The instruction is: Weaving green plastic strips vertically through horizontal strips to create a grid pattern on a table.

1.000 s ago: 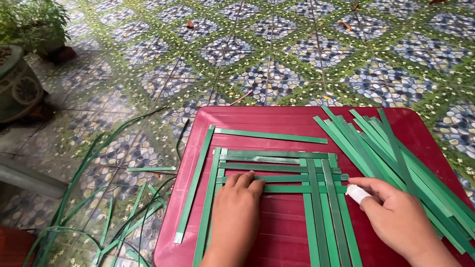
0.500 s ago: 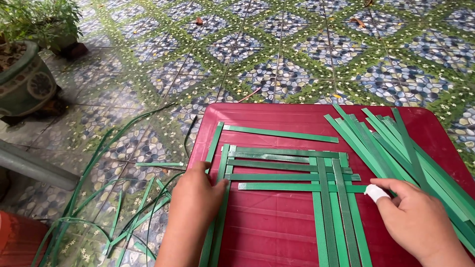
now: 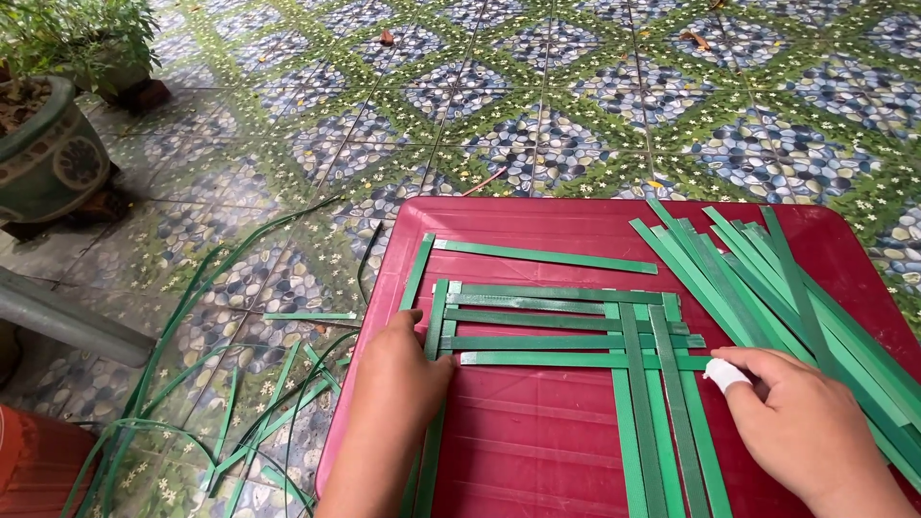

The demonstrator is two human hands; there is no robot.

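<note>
Weave of green straps (image 3: 566, 331) lies flat on red bench (image 3: 537, 451), horizontal strips crossed by vertical ones at right. Left hand (image 3: 403, 369) flat, fingers loosely curled, pressing left ends of horizontals and left vertical strip; grips nothing. Right hand (image 3: 801, 422) open, bandaged fingertip (image 3: 726, 374) touching right end of lowest horizontal. Loose strap bundle (image 3: 767, 288) fanned at bench right. Scrap strips (image 3: 221, 403) on tiled floor (image 3: 576, 96); potted plant (image 3: 53, 125) far left.

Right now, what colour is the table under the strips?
Red table, clearest in the head view beneath the green strips.
</note>
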